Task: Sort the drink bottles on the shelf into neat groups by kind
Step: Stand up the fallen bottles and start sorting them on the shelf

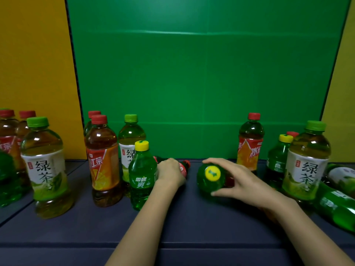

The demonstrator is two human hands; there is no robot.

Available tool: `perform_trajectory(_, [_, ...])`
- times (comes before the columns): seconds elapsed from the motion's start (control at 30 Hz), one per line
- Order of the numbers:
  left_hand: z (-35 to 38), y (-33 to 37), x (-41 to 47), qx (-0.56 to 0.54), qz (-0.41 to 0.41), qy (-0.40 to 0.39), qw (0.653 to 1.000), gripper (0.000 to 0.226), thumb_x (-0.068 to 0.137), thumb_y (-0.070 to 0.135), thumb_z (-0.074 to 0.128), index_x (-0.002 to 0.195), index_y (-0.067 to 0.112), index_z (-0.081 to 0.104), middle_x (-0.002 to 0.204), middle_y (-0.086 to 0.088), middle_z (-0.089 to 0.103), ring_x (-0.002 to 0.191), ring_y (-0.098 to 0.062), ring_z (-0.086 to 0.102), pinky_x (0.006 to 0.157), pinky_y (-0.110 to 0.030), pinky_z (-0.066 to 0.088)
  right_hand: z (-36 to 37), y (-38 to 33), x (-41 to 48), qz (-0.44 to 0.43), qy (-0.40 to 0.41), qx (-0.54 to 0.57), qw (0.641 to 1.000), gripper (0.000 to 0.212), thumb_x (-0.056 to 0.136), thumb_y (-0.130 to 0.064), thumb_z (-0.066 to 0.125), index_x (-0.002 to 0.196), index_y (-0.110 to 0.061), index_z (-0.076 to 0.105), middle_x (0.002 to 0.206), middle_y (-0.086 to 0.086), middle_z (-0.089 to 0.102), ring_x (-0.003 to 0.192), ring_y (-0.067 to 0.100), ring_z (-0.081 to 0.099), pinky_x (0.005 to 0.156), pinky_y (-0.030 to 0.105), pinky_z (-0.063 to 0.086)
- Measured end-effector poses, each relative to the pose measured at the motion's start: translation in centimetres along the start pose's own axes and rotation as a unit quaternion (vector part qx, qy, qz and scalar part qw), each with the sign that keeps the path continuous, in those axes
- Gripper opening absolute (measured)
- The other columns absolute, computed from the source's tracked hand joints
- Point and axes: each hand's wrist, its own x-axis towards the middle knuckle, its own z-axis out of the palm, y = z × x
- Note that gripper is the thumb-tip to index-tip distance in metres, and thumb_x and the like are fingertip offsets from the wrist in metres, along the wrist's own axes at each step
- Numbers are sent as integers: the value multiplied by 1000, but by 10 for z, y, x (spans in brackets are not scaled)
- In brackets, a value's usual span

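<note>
Dark blue shelf (192, 223) with a green wall (192, 73) behind has mixed-up bottles. On it the left hand (170, 172) grips a cola bottle (183, 168) lying on its side, and the right hand (244, 181) grips a green soda bottle (206, 186) tipped toward us. A green tea bottle (44, 166), a red tea bottle (103, 162) and a small soda bottle (142, 175) stand jumbled at the left, and a fallen bottle (338, 208) lies at the right. I think sorting has barely begun

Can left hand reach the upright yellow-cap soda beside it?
Likely yes for reach: the soda stands right beside the left hand, nothing between. But its grip is on a lying red-cap bottle.
</note>
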Motion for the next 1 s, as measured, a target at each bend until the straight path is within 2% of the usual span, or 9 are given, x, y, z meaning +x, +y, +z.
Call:
perform_trajectory(0.13, [9,-10,-5,-49,9,34,998,64,78,47,63,123,7,42,128,-9,52,118,-27,52,88,-34,42,-1,-6,3,34,51,81,995,66,69,-35,75,127,-28,45,121,-20,57,111,-10,52,96,13,42])
perform_trajectory(0.3, [14,-18,-14,-196,21,130,972,58,76,50,65,113,11,43,121,-7,54,111,-28,53,81,-35,41,3,-8,13,74,95,122,985,48,76,-24,72,117,-27,46,106,-19,60,92,-19,55,74,1,40])
perform_trajectory(0.4, [19,-18,-12,-371,56,178,910,60,72,41,74,114,11,42,116,-7,54,106,-27,53,84,-35,42,6,-9,16,100,114,131,980,46,79,-27,69,117,-29,43,101,-24,57,86,-25,52,69,-3,38])
perform_trajectory(0.53, [25,-15,-13,-540,118,130,824,63,69,33,78,114,15,38,114,-4,54,105,-18,54,90,-30,44,9,-10,14,128,125,134,975,51,78,-35,68,122,-27,43,104,-23,59,91,-22,54,72,0,41])
perform_trajectory(0.67, [27,-13,-16,-644,116,53,755,63,77,19,75,121,14,30,112,2,54,101,-10,58,89,-21,48,17,-11,11,140,135,111,975,78,69,-61,59,136,-27,37,121,-12,59,109,0,56,96,30,47])
perform_trajectory(0.73, [27,-13,-16,-653,122,33,747,63,79,15,72,124,14,28,112,5,53,99,-5,57,87,-19,48,18,-12,10,142,134,93,976,80,70,-64,56,138,-28,33,126,-10,56,115,4,53,100,35,44])
perform_trajectory(0.83, [29,-15,-18,-654,120,12,747,58,81,25,69,124,18,31,112,1,55,98,-6,57,83,-18,49,11,-18,7,146,106,76,981,76,75,-59,53,140,-27,31,131,-10,51,120,6,48,102,28,38])
perform_trajectory(0.9, [27,-15,-17,-640,84,52,762,47,80,38,52,121,17,42,117,-8,55,106,-16,54,95,-29,45,2,-19,3,149,93,44,983,60,85,-47,51,137,-23,36,129,-9,49,118,6,47,98,21,35])
perform_trajectory(1.0, [24,-19,-11,-554,9,172,814,30,94,11,33,113,3,56,120,-13,53,112,-21,46,100,-27,32,-18,-14,-7,157,110,-16,981,43,91,-35,50,130,-18,48,127,-1,53,113,8,50,99,27,39])
